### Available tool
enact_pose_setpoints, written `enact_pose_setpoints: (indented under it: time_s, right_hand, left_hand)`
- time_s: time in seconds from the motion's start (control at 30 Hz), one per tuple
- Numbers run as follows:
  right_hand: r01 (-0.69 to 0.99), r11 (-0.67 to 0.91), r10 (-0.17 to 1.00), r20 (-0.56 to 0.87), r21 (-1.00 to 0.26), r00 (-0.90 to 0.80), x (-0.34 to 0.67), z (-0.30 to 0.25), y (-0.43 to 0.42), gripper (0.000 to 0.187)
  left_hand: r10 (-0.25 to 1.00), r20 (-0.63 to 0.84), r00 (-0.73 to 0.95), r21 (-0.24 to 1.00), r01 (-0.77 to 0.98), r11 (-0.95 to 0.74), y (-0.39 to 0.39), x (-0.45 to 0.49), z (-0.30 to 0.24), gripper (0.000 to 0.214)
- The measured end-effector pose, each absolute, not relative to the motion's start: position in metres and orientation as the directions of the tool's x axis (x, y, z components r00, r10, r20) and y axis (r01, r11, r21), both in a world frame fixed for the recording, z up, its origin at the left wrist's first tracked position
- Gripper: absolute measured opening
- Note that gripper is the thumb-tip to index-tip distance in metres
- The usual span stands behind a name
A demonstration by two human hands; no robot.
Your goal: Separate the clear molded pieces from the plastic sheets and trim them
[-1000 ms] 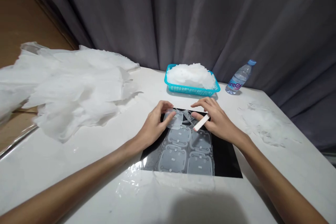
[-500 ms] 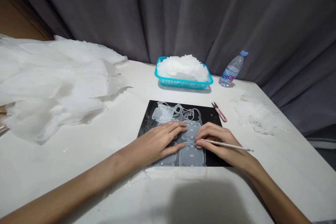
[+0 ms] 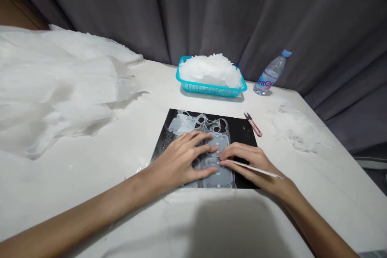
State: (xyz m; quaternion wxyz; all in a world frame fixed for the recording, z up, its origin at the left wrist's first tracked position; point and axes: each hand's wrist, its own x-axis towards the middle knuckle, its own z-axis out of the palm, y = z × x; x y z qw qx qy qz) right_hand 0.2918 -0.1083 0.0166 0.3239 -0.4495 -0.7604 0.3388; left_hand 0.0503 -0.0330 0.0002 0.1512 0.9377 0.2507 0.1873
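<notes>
In our right hand (image 3: pixel 255 164) we pinch a slim white stick-like tool (image 3: pixel 256 169) that slants back toward the wrist from fingertips at the translucent grey plastic sheet of rounded panels (image 3: pixel 216 179), which lies under our left hand (image 3: pixel 185 158), its fingers spread, on a flat black rectangular mat (image 3: pixel 240 135).

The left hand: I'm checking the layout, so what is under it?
Translucent panels and the black board show around the left hand, some panels between its thumb and forefinger. What lies directly under its palm is covered and cannot be seen.
</notes>
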Motion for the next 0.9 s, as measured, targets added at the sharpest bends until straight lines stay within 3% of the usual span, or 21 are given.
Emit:
enact_pose_setpoints:
  time_s: [0.27, 0.43, 0.57, 0.8, 0.9]
  right_hand:
    - [0.583, 0.442, 0.874, 0.180, -0.682, -0.452, 0.299, 0.025, -0.116, 0.015]
    - [0.563, 0.386, 0.896, 0.152, -0.731, -0.417, 0.302, 0.029, -0.119, 0.011]
    - [0.536, 0.441, 0.871, 0.199, -0.719, -0.450, 0.298, 0.023, -0.115, 0.011]
    - [0.569, 0.635, 0.766, 0.335, -0.523, -0.548, 0.295, 0.011, -0.108, 0.015]
    - [0.627, 0.646, 0.763, 0.348, -0.435, -0.545, 0.292, 0.004, -0.109, 0.020]
  left_hand:
    - [0.561, 0.261, 0.786, 0.465, 0.407, -0.786, -0.031, 0.053, -0.001, 0.050]
    - [0.551, 0.255, 0.795, 0.473, 0.395, -0.788, -0.032, 0.052, -0.002, 0.052]
    - [0.561, 0.249, 0.789, 0.485, 0.400, -0.777, -0.033, 0.051, -0.003, 0.053]
    - [0.587, 0.206, 0.783, 0.518, 0.422, -0.744, -0.033, 0.052, -0.004, 0.051]
    - [0.597, 0.177, 0.783, 0.547, 0.426, -0.721, -0.033, 0.051, -0.005, 0.053]
